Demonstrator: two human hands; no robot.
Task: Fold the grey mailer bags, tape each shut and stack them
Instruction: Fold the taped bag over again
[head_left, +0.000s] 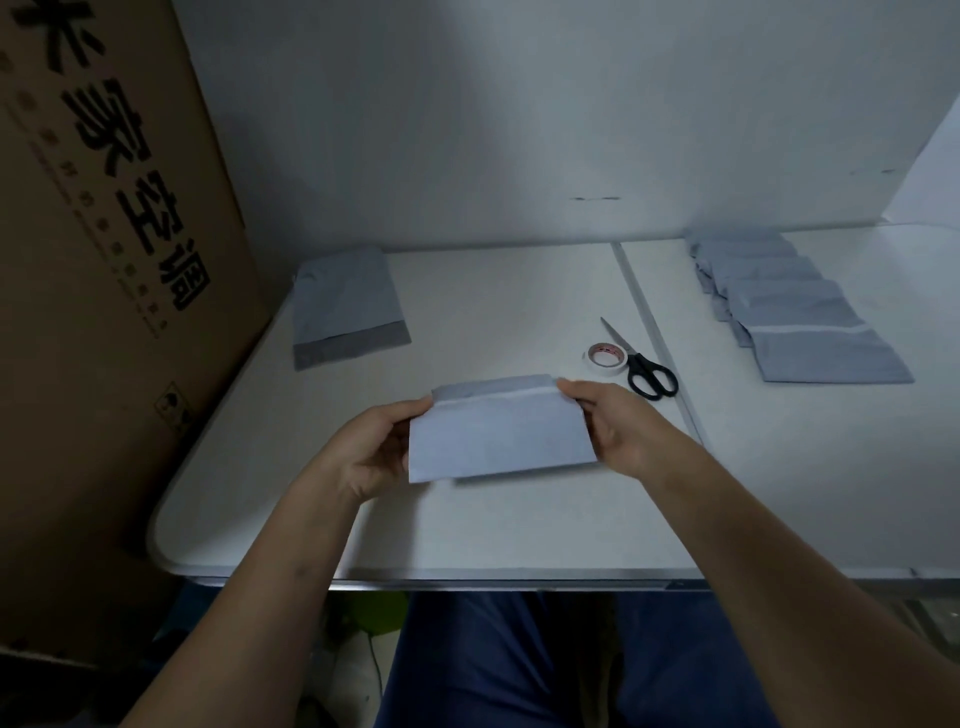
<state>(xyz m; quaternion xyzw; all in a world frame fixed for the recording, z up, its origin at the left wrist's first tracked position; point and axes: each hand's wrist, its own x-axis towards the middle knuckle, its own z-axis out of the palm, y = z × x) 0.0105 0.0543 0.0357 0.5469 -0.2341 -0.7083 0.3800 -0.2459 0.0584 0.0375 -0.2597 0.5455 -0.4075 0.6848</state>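
- On the table, centre — folded bag, just off the surface, probably light, limp, slick; hold by the ends.
- Left hand pinches its left end.
- Right hand pinches the right end — tape just beyond.

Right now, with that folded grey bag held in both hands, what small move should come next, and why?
Probably carry the folded grey plastic mailer bag right, onto the overlapping row of folded grey bags. A white tape strip already runs along its flap, like the one on the nearest bag there, and the left hand and right hand pinch its ends, lifted off the white table.
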